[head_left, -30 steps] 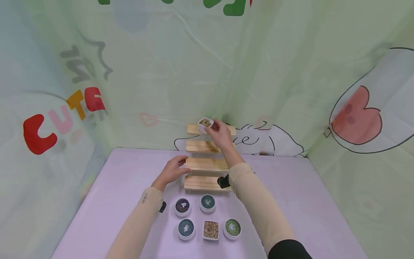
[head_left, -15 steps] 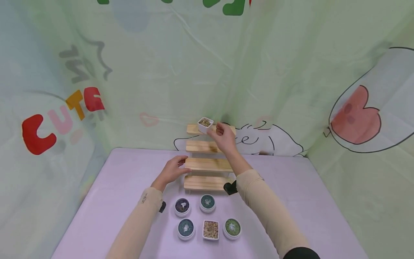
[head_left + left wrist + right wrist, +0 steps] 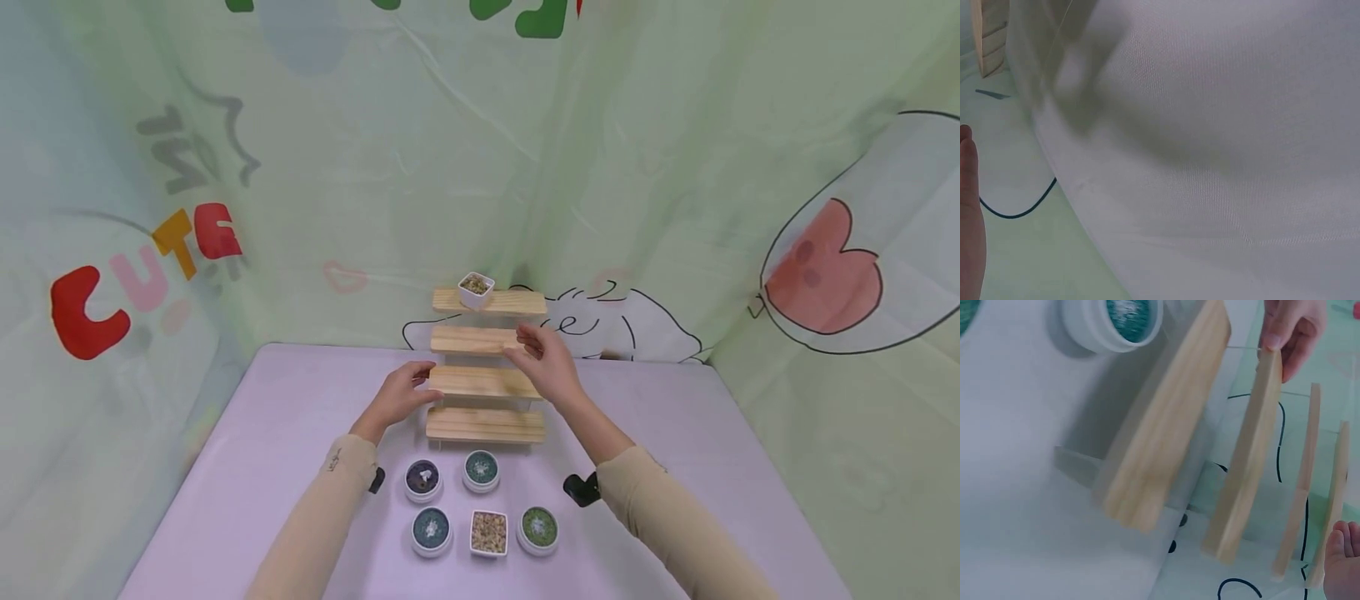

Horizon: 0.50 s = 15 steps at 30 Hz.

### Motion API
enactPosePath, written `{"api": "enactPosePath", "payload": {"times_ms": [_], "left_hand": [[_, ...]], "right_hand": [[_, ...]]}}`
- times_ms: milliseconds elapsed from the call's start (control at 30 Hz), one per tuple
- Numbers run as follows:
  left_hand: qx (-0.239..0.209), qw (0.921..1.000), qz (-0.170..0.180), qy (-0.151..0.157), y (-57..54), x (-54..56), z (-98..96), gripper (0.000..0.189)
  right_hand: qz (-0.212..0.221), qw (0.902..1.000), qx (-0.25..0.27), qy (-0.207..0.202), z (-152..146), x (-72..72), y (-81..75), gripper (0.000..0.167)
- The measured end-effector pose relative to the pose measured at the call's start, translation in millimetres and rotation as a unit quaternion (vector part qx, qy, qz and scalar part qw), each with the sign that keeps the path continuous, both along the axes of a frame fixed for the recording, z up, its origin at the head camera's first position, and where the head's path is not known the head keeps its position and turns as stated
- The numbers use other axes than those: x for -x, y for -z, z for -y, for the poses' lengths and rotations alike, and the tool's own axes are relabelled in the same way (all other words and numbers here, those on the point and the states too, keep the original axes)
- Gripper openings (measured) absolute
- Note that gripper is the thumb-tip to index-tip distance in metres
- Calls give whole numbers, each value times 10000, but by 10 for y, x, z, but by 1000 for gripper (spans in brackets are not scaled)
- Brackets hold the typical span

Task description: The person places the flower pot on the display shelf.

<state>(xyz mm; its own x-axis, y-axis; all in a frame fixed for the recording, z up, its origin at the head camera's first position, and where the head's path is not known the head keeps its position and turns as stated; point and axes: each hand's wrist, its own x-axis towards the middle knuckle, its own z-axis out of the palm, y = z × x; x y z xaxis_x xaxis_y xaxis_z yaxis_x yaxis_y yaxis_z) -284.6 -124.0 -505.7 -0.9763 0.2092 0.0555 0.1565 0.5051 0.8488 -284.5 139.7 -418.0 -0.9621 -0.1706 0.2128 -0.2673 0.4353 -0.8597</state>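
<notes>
A four-level wooden display stand (image 3: 486, 423) stands at the back of the table. On its top board, left of middle, sits a small white square pot (image 3: 476, 292) with a crumbly yellow-green filling. My left hand (image 3: 396, 396) is at the left end of the second board from the bottom; in the right wrist view its thumb and fingers pinch that board's end (image 3: 1266, 375). My right hand (image 3: 553, 367) holds nothing, fingers loosely bent, in front of the right part of the upper boards. The left wrist view shows only an edge of the left hand (image 3: 969, 231).
In front of the stand are round white tubs: a dark one (image 3: 423, 479), two teal ones (image 3: 482, 469) (image 3: 432, 529) and a green one (image 3: 538, 529). A square white pot of tan grains (image 3: 490, 533) is among them. A printed curtain (image 3: 360, 208) hangs behind the lilac table (image 3: 300, 417).
My right hand has let go of the small square pot on the top board and drawn back down and to the right. The left hand has stayed in place.
</notes>
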Motion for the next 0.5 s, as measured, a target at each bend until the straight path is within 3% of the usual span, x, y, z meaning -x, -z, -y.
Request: {"api": "enactPosePath", "payload": {"times_ms": [367,500], "left_hand": [[-82,10000,-21,-21,-82,-58,-27,63],[-28,10000,65,-49,-60,-43,-26,64]], "right_hand": [[171,9992,-320,-166,-311,-478,252,59],[253,9987,-420,-146,-375,-647,373,60]]}}
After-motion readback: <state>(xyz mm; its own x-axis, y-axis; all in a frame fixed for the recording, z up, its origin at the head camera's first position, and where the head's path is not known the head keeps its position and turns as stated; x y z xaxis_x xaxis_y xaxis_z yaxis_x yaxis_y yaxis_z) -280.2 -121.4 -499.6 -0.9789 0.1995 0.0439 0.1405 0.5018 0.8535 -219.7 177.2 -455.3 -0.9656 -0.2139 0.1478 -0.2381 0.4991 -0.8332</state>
